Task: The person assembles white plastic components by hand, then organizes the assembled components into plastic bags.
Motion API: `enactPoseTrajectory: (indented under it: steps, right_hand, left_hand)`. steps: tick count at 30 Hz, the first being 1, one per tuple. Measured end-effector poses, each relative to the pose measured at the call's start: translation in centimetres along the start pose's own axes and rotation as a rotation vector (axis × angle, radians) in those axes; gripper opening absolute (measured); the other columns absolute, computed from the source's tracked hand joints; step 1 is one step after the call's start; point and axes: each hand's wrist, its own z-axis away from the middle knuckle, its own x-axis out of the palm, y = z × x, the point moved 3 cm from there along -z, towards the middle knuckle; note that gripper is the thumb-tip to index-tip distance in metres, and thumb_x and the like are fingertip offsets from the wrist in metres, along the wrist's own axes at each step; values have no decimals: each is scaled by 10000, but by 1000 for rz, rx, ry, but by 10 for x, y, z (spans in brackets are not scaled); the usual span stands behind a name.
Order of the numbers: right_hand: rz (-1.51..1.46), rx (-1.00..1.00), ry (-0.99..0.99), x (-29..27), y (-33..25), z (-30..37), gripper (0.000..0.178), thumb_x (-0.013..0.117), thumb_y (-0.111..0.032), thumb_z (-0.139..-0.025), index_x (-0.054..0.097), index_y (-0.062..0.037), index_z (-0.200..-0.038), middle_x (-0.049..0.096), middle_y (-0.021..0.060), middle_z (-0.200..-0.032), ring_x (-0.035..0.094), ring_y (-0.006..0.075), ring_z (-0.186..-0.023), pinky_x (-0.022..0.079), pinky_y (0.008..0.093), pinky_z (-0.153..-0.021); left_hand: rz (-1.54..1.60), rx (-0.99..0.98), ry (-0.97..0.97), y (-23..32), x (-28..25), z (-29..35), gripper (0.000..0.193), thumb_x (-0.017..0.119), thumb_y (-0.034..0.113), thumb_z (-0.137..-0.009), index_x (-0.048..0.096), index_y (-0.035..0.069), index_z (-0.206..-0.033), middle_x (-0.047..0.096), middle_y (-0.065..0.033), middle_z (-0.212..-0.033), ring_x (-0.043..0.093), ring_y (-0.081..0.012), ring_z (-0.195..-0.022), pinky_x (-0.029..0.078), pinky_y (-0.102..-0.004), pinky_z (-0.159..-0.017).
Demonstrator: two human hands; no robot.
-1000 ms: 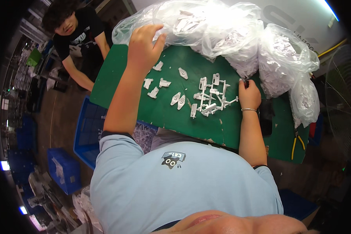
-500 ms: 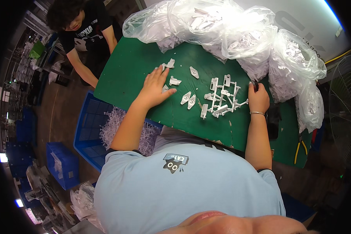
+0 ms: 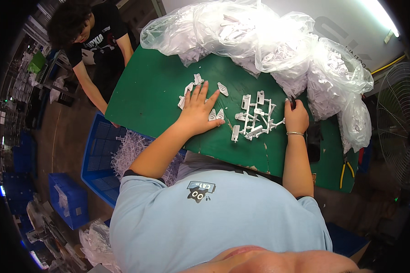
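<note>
My left hand (image 3: pixel 196 113) lies flat with fingers spread on the green table, over and among several small white plastic parts. Two oval parts (image 3: pixel 220 114) sit side by side against its thumb, one partly covered. Another oval part (image 3: pixel 222 89) rests just beyond the fingertips, and a blocky white piece (image 3: pixel 197 79) is near the middle finger. My right hand (image 3: pixel 297 118) is closed round a dark tool (image 3: pixel 293 103), mostly hidden in the fist. Between my hands is a white plastic sprue frame (image 3: pixel 258 116) with parts attached, its right end close to my right hand.
Clear plastic bags (image 3: pixel 287 59) full of white parts line the table's (image 3: pixel 146 91) far side. Yellow-handled pliers (image 3: pixel 346 172) are at the right edge. A blue basket (image 3: pixel 95 154) of white sprue scraps stands below left. A co-worker (image 3: pixel 100 50) is at the far left.
My left hand has moved right across the table, from the left-hand loose parts to over the pair of oval ones. My right hand keeps its grip beside the sprue. The view has shifted slightly.
</note>
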Motion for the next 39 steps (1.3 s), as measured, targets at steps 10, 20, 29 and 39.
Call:
enactPoseTrajectory:
  steps: [10,20,29,39]
  right_hand:
    - [17,-12,13,2,2,-1,373,589,-428,-857,609,-57,-817,670,163,-791,645,393,-766,485,500,-645]
    - [15,-17,1,2,1,-1,371,591,-425,-854,613,-57,-815,673,164,-794,648,393,-769,485,496,-652]
    - [-11,25,-18,-4,2,-1,374,600,-424,-849,617,-51,-825,674,166,-796,646,396,-776,488,490,-657]
    - [-38,-30,30,1,3,1,368,600,-419,-850,631,-53,-872,679,169,-832,648,391,-797,489,490,-665]
  left_hand:
    - [72,266,220,-15,-22,-45,484,685,238,-788,610,153,-1258,536,-138,-1300,445,-352,-1251,327,-506,-1057]
    - [68,49,16,-44,-41,-72,268,686,117,-753,717,124,-1020,635,-96,-1082,548,-293,-1080,433,-399,-950]
    - [448,347,-136,82,-41,-22,781,794,381,-737,473,76,-1380,504,-203,-1323,491,-371,-1199,409,-441,-1018]
    - [353,270,27,119,2,-16,537,763,246,-741,566,108,-1221,530,-164,-1261,522,-357,-1115,445,-441,-930]
